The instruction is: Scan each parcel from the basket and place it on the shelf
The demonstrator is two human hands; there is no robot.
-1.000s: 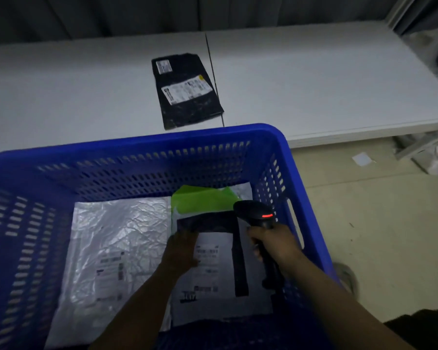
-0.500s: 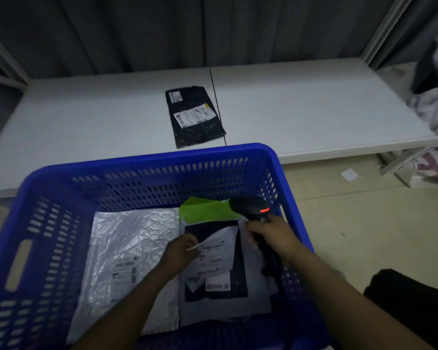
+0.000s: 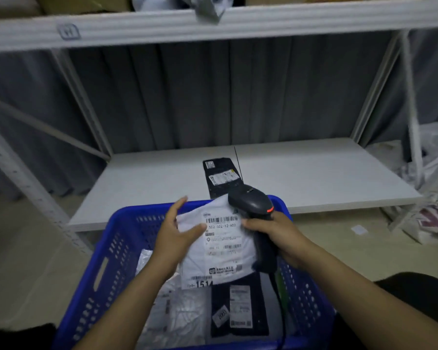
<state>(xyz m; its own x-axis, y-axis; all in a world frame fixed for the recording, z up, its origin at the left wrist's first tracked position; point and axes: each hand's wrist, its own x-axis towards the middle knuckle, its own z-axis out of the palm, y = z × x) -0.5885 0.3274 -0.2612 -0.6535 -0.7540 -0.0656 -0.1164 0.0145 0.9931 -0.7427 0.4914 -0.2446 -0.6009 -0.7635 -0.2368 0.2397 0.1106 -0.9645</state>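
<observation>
I see the left hand (image 3: 173, 238) pinching the white parcel (image 3: 220, 251) by its left edge above the blue basket (image 3: 106, 261). The right hand (image 3: 278, 236) is wrapped round the scanner (image 3: 250, 202) just right of the parcel.

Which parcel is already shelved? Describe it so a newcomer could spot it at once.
Find the white lower shelf board behind the blue basket. Just past the basket's far rim, left of the board's dark seam, lies a flat black parcel with two white labels. Unlike the other black parcel, down in the basket, it lies alone on the board.
</observation>
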